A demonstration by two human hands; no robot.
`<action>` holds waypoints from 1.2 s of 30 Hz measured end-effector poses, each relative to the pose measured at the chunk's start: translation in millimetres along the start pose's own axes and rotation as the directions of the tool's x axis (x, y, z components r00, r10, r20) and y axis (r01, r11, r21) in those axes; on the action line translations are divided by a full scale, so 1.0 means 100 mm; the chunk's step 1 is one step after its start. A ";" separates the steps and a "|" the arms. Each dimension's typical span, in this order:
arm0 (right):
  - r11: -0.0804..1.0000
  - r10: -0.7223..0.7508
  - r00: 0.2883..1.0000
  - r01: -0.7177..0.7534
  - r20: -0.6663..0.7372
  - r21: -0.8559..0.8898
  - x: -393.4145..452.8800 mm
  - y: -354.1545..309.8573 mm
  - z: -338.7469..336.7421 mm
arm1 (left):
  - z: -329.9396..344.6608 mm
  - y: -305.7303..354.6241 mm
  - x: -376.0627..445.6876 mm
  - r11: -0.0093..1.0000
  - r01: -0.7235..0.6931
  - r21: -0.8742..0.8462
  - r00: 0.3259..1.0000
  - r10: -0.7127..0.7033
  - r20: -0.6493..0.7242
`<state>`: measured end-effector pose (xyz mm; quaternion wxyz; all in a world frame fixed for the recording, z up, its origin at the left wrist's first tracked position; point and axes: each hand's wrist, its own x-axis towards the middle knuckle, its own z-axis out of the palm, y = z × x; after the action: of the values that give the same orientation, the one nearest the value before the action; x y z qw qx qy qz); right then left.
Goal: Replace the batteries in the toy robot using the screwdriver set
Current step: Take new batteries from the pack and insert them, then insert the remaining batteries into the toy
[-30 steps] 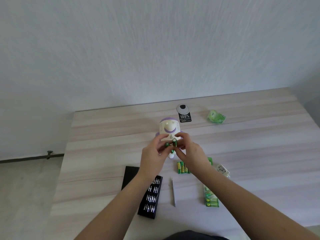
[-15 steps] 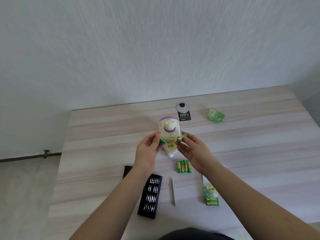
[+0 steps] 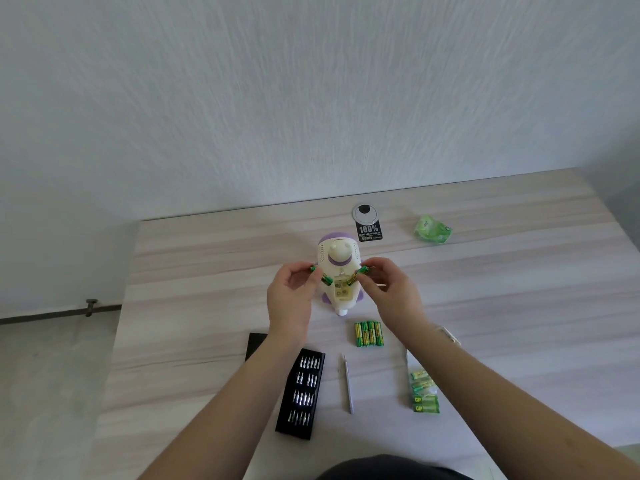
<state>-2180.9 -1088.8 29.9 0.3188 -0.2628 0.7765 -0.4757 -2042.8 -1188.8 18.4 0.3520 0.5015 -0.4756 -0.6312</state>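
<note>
The white and purple toy robot lies on its front on the wooden table, its back facing up. My left hand pinches a green battery at the robot's left side. On the right side, my right hand pinches another green battery. Both batteries point slantwise toward the robot's back. A silver screwdriver lies on the table between my forearms. To its left sits the black bit case, open, with several bits.
Several loose green batteries lie just below the robot. A torn battery pack sits at the right, partly under my right forearm. Crumpled green wrapping and a round cable grommet with a black tag lie near the far edge.
My hands were together over the robot one second ago. They have moved apart, each with one battery, to either side of the robot's back.
</note>
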 end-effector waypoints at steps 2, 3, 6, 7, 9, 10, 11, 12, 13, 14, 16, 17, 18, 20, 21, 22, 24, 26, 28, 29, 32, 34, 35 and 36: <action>0.996 -0.069 0.998 0.069 -0.001 -0.054 -0.01 0.00 0.01 | 0.00 0.01 -0.01 0.990 -0.095 0.104 0.995 0.090 0.049; 0.991 -0.106 0.994 0.106 0.003 -0.078 -0.01 0.01 0.02 | 0.00 0.02 -0.02 0.979 -0.138 0.147 0.988 0.126 0.089; 0.971 -0.196 0.980 0.198 0.028 -0.131 -0.01 0.06 0.04 | 0.01 0.03 -0.04 0.921 -0.276 0.275 0.951 0.220 0.218; 0.964 -0.219 0.975 0.222 0.037 -0.148 0.00 0.07 0.05 | 0.01 0.02 -0.04 0.885 -0.331 0.328 0.933 0.254 0.255; 0.948 -0.262 0.964 0.267 0.048 -0.175 0.01 0.10 0.06 | 0.01 0.00 -0.03 0.801 -0.440 0.406 0.888 0.323 0.327; 0.938 -0.284 0.957 0.290 0.056 -0.189 0.01 0.11 0.07 | 0.01 -0.01 -0.03 0.753 -0.492 0.437 0.862 0.351 0.365; 0.927 -0.307 0.950 0.314 0.065 -0.207 0.02 0.12 0.07 | 0.01 -0.03 -0.01 0.695 -0.541 0.473 0.835 0.376 0.402; 0.913 -0.330 0.941 0.338 0.074 -0.230 0.02 0.12 0.08 | 0.01 -0.05 0.00 0.631 -0.581 0.514 0.810 0.394 0.433; 0.896 -0.352 0.933 0.361 0.081 -0.259 0.03 0.13 0.08 | 0.01 -0.06 0.00 0.571 -0.612 0.547 0.790 0.409 0.456; 0.877 -0.374 0.924 0.382 0.087 -0.290 0.03 0.13 0.08 | 0.01 -0.07 0.01 0.525 -0.635 0.567 0.773 0.426 0.471; 0.843 -0.408 0.908 0.415 0.095 -0.342 0.04 0.14 0.08 | 0.01 -0.07 0.00 0.454 -0.670 0.587 0.741 0.460 0.490; 0.830 -0.419 0.903 0.424 0.096 -0.362 0.04 0.14 0.08 | 0.01 -0.07 0.01 0.424 -0.684 0.594 0.726 0.475 0.497; 0.822 -0.424 0.901 0.427 0.096 -0.378 0.04 0.13 0.08 | 0.00 -0.08 0.01 0.403 -0.690 0.601 0.719 0.480 0.503; 0.816 -0.420 0.903 0.419 0.089 -0.399 0.04 0.13 0.08 | 0.00 -0.09 0.03 0.392 -0.688 0.610 0.720 0.472 0.509; 0.813 -0.420 0.903 0.416 0.084 -0.407 0.04 0.12 0.08 | -0.01 -0.10 0.04 0.378 -0.693 0.614 0.715 0.470 0.517; 0.803 -0.434 0.897 0.426 0.080 -0.418 0.04 0.11 0.08 | -0.01 -0.12 0.04 0.356 -0.700 0.619 0.706 0.473 0.527; 0.759 -0.489 0.868 0.470 0.083 -0.451 0.04 0.12 0.09 | -0.01 -0.13 0.05 0.344 -0.704 0.622 0.701 0.478 0.529; 0.720 -0.515 0.852 0.492 0.099 -0.490 0.05 0.13 0.11 | 0.00 -0.13 0.05 0.361 -0.707 0.609 0.699 0.486 0.524; 0.686 -0.529 0.840 0.506 0.119 -0.523 0.07 0.15 0.12 | 0.01 -0.14 0.05 0.369 -0.716 0.592 0.690 0.503 0.521; 0.667 -0.541 0.831 0.516 0.127 -0.537 0.08 0.16 0.13 | 0.01 -0.14 0.06 0.386 -0.715 0.583 0.692 0.507 0.513; 0.620 -0.579 0.803 0.544 0.138 -0.565 0.10 0.15 0.15 | 0.00 -0.19 0.08 0.415 -0.693 0.589 0.714 0.503 0.486; 0.606 -0.586 0.797 0.552 0.148 -0.573 0.11 0.15 0.15 | 0.00 -0.21 0.10 0.391 -0.679 0.622 0.726 0.486 0.487; 0.605 -0.581 0.799 0.550 0.154 -0.575 0.12 0.15 0.16 | 0.01 -0.22 0.11 0.382 -0.669 0.638 0.735 0.472 0.487; 0.607 -0.574 0.803 0.547 0.158 -0.577 0.13 0.17 0.17 | 0.01 -0.21 0.11 0.378 -0.658 0.651 0.745 0.455 0.489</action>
<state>-2178.6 -1100.6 6.0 0.0374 -0.5682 0.7700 -0.2877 -2046.3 -1192.1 -5.2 0.2260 0.3349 -0.8810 -0.2464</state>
